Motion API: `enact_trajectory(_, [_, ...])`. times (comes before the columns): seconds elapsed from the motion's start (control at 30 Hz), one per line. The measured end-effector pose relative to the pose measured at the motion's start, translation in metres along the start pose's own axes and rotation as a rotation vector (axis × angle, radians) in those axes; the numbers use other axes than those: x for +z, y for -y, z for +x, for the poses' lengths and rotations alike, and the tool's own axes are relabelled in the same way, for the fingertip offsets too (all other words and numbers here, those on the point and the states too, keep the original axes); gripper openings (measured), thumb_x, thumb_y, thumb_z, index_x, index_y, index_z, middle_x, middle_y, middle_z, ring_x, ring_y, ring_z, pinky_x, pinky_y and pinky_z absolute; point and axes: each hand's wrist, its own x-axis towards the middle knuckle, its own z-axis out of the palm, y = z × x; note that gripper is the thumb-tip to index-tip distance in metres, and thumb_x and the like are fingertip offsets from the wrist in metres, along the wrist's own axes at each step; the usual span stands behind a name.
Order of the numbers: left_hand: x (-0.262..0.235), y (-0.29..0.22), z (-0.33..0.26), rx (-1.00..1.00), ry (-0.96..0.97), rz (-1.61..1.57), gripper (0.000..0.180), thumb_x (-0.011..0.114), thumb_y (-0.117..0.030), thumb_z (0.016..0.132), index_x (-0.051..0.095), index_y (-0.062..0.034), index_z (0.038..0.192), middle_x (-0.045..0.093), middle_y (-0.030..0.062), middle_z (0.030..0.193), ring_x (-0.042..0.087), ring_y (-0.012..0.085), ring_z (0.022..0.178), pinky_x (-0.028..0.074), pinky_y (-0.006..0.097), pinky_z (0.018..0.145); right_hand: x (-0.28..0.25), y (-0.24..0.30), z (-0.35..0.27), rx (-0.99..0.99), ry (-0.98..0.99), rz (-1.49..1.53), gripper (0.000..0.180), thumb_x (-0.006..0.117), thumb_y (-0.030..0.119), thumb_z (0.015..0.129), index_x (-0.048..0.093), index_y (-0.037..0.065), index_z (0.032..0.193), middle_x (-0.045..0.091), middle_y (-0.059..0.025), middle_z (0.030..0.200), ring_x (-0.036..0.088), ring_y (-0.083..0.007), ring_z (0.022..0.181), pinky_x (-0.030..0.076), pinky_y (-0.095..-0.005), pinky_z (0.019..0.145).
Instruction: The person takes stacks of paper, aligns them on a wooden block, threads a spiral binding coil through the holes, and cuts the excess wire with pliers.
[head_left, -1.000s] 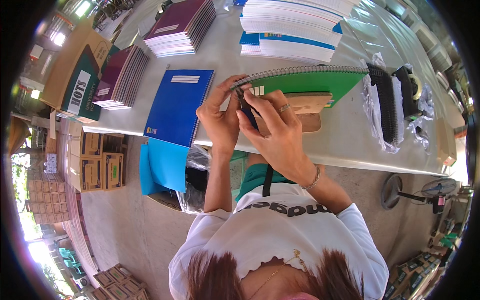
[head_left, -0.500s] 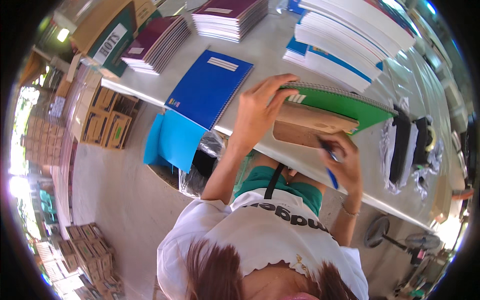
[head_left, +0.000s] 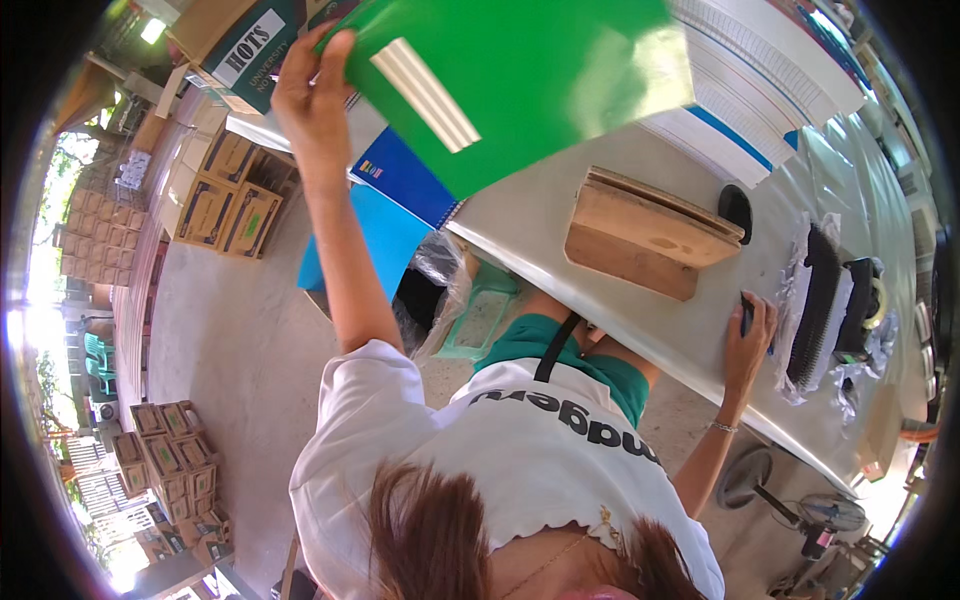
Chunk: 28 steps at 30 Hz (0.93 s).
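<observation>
My left hand point(head_left: 318, 105) is closed on a corner of a green spiral notebook point(head_left: 530, 90), raised over the far side of the table. The notebook's cover faces up, with a white label panel near the hand. Under it lies a blue notebook point(head_left: 408, 178), mostly hidden. My right hand point(head_left: 750, 340) rests near the table's front edge, fingers curled round a dark blue pen point(head_left: 746, 314). Between the hands stands a slotted wooden block point(head_left: 645, 245) with nothing in its slot. A small dark oval object point(head_left: 735, 212) sits at the block's far right end.
White paper stacks point(head_left: 760, 85) stand at the back right. A black comb-like strip point(head_left: 815, 300) and a tape roll point(head_left: 876, 302) lie right of my right hand. Light blue sheets point(head_left: 365, 250) rest below the table edge at left. A carton point(head_left: 235, 50) stands at the far left.
My left hand has lifted the green notebook off the wooden block and carried it far left, turning its cover upward. My right hand has moved right with the pen, away from the block.
</observation>
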Motion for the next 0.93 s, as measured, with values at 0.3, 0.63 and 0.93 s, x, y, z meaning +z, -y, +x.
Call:
enact_trajectory(0.3, [-0.11, 0.158, -0.034, -0.556, -0.14, -0.019, 0.031, 0.068, -0.019, 0.087, 0.062, 0.0033, 0.107, 0.064, 0.0048, 0.093, 0.06, 0.012, 0.079, 0.051, 0.025, 0.064, 0.001, -0.002, -0.001, -0.029, -0.037, 0.018, 0.024, 0.059, 0.005, 0.084, 0.06, 0.004, 0.108, 0.056, -0.0154, 0.106, 0.05, -0.0314, 0.105, 0.038, -0.0415, 0.093])
enact_trajectory(0.63, [-0.112, 0.194, -0.069, -0.613, -0.179, 0.167, 0.031, 0.07, -0.022, 0.086, 0.064, -0.0012, 0.108, 0.063, 0.0004, 0.076, 0.048, 0.0054, 0.052, 0.033, 0.021, 0.043, 0.0, -0.001, 0.0, 0.004, -0.033, 0.053, 0.024, 0.059, 0.005, 0.084, 0.06, 0.003, 0.108, 0.056, -0.0154, 0.105, 0.05, -0.0312, 0.105, 0.038, -0.0405, 0.094])
enact_trajectory(0.93, [-0.128, 0.208, -0.071, -0.611, -0.087, 0.431, 0.038, 0.07, -0.026, 0.086, 0.064, -0.0005, 0.113, 0.047, -0.0056, 0.056, 0.033, 0.0042, 0.044, 0.023, 0.023, 0.041, 0.0, -0.002, -0.002, 0.039, -0.018, 0.058, 0.024, 0.06, 0.007, 0.085, 0.06, 0.005, 0.109, 0.055, -0.0157, 0.109, 0.049, -0.0312, 0.108, 0.037, -0.0416, 0.095])
